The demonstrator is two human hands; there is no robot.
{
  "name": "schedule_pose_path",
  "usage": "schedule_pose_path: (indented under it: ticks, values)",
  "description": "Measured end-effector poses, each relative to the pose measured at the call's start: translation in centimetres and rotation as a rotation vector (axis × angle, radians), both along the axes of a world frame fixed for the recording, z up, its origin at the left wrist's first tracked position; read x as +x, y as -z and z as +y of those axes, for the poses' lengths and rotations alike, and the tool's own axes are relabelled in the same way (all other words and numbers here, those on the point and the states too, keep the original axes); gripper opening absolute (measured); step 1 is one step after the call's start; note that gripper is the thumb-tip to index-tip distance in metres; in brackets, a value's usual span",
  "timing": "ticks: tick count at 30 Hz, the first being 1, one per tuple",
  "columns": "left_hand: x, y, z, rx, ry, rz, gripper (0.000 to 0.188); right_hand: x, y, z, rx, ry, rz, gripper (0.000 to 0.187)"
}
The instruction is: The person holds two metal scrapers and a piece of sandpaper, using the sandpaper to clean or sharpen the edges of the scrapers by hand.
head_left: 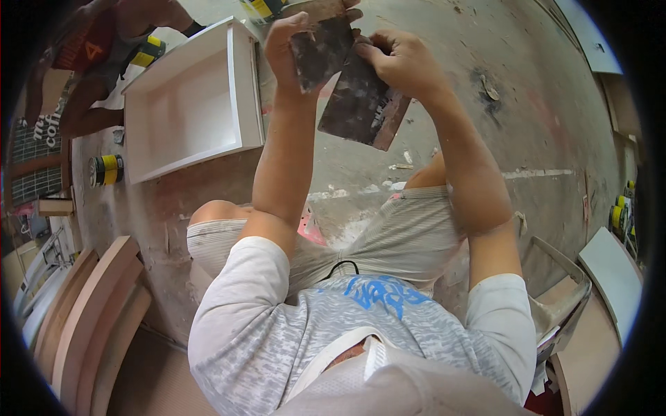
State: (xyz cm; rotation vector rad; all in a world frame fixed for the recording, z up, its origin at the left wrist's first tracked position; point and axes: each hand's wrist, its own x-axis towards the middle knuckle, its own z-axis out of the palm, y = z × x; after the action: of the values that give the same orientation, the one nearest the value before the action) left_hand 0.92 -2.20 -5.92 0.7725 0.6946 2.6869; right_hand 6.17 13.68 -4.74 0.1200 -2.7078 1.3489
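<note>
In front of me, over the floor, my left hand (286, 48) grips a worn dark sheet of sandpaper (323, 54) between thumb and fingers. My right hand (408, 64) pinches a second dark piece of sandpaper (364, 104), which hangs lower, with a brownish strip along one edge. The two pieces meet or overlap between my hands. Whether they are joined there cannot be made out. Both forearms reach forward above my knees.
Left of my arms lies a shallow pale wooden box (246, 104), with another person beyond it. Black-and-yellow cans (106, 170) stand around it. Curved wooden pieces (94, 319) lean at lower left. A dusty plastic chair (558, 305) is at right. Scraps (490, 89) litter the concrete floor.
</note>
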Motion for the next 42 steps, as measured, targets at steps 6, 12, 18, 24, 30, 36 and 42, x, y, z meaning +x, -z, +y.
schedule_pose_path:
  ticks: [6, 12, 18, 24, 30, 36, 42]
  values:
    - [0.9, -0.8, 0.4, 0.018, 0.093, -0.016, 0.069, 1.4, -0.4, -1.4, 0.259, 0.032, 0.216, 0.019]
    - [1.6, -1.4, 0.4, -0.115, 0.071, -0.073, 0.068, 1.9, -0.3, -1.4, 0.266, -0.122, 0.296, 0.017]
    - [1.9, -2.2, 0.6, -0.162, 0.032, 0.003, 0.069, 2.7, -0.3, -1.6, 0.155, -0.169, 0.434, 0.014]
    - [1.6, -1.5, 1.4, -0.142, -0.209, 0.225, 0.048, 4.0, -1.1, -2.8, 0.004, -0.257, 0.405, 0.013]
    - [0.5, -2.0, 0.9, -0.151, -0.417, 0.001, 0.044, 4.0, -1.9, -3.2, -0.178, -0.297, 0.278, 0.014]
    - [-1.2, 1.1, 0.1, -0.382, -0.378, 0.019, 0.036, 1.3, -0.2, -0.4, -0.568, -0.064, 0.203, 0.017]
    - [-0.4, 4.1, 3.1, -0.293, 0.25, -0.187, 0.04, 2.1, -1.9, 0.1, -0.378, -0.084, 0.309, 0.012]
